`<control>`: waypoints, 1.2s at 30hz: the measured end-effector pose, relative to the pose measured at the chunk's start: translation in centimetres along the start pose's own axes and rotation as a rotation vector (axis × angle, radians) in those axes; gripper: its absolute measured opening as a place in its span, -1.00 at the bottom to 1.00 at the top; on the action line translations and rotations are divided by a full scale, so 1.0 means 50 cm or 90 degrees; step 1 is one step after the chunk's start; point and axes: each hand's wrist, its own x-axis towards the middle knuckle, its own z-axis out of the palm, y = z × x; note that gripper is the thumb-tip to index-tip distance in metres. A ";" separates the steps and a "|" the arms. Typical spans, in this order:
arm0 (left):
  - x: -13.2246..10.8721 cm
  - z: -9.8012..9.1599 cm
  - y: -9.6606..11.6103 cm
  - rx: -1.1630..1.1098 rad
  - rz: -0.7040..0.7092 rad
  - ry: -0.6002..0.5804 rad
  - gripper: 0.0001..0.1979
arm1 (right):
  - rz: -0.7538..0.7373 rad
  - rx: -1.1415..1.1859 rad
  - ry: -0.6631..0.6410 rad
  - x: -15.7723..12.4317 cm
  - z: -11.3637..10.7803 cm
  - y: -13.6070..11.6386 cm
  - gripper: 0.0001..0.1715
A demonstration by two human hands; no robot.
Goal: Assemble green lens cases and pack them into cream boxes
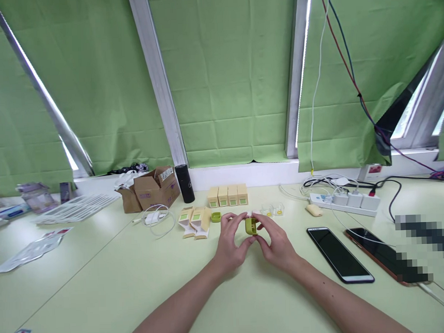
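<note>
Between my two hands is a small olive-green hollow case (251, 226), lifted near the middle of the table. My left hand (232, 241) grips it from the left, with fingertips at its top and thumb near its lower edge. Its right side is pinched by the fingers and thumb of my right hand (277, 240). A second green piece (216, 216) of similar colour lies just left of my left hand. Next to that piece are two opened cream-yellow boxes (196, 221). Beyond my right hand sit small clear containers (278, 209) with yellow bits inside.
Several closed yellow boxes (227, 195) stand in a row behind. At left are a black bottle (185, 183), a cardboard box (157, 188) and a white charger (154, 217). At right lie two phones (339, 253), a power strip (345, 203) with cables, and a beige object (314, 210).
</note>
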 end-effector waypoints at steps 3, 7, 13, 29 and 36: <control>0.000 -0.001 -0.001 -0.004 -0.034 0.024 -0.63 | 0.044 0.046 0.024 0.007 -0.002 -0.006 -0.29; 0.004 0.005 -0.007 -0.016 -0.122 0.058 -0.86 | 0.081 0.079 0.043 0.009 -0.001 -0.005 -0.39; 0.008 0.016 -0.014 -0.082 -0.234 0.045 -0.86 | 0.082 0.079 0.047 0.001 0.008 0.003 -0.41; 0.011 0.023 -0.013 -0.127 -0.267 0.034 -0.82 | 0.073 0.079 0.033 -0.001 0.013 0.007 -0.40; 0.010 0.026 -0.019 -0.143 -0.280 0.038 -0.81 | 0.082 0.079 0.028 -0.002 0.014 0.007 -0.40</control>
